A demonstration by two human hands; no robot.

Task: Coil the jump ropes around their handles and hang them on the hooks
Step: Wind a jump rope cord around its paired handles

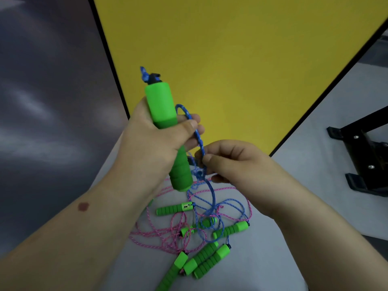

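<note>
While the left hand (pixel 151 141) grips a green foam handle (pixel 165 131) upright, its blue rope (pixel 200 141) loops down to the right hand (pixel 231 162), which pinches it. More green handles (pixel 210 261) lie below among pink rope (pixel 159 236) on the grey table (pixel 315 143). No readable writing.

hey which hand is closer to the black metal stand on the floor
Right. The right hand, pinching the blue rope, sits between the left hand and the black stand at the right edge; the left hand grips the green handle farther away.
</note>
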